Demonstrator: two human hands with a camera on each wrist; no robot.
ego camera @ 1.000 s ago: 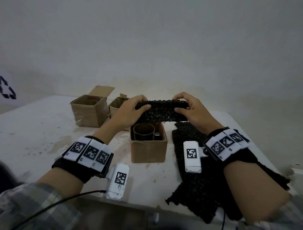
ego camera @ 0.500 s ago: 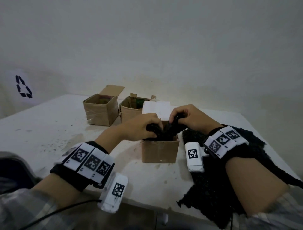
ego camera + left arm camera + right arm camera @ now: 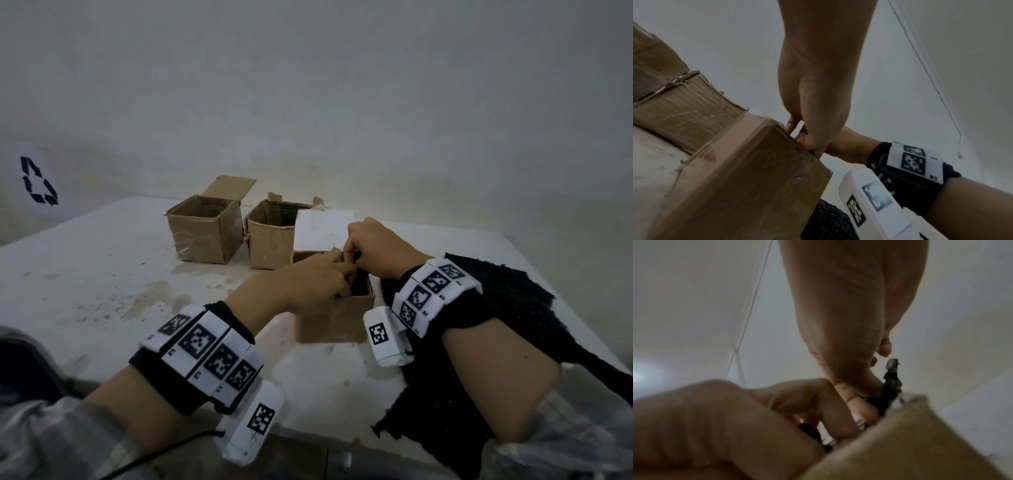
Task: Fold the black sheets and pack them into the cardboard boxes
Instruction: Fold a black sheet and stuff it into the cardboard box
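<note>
The nearest cardboard box stands open at mid-table, its white flap raised behind. A folded black sheet sits down inside its opening, mostly hidden by my hands. My left hand reaches over the box's left rim with fingers curled into the sheet. My right hand meets it from the right and pinches the sheet. In the right wrist view the right hand holds a crumpled black sheet at the box rim. The left wrist view shows my left hand curled at the box top edge.
Two more open cardboard boxes stand behind the near one. A pile of loose black sheets lies under my right forearm and hangs over the table's front right edge. The stained white table meets a bare wall.
Both hands came down from holding the folded sheet above the box and pushed it into the opening. The sheet is now almost fully inside.
</note>
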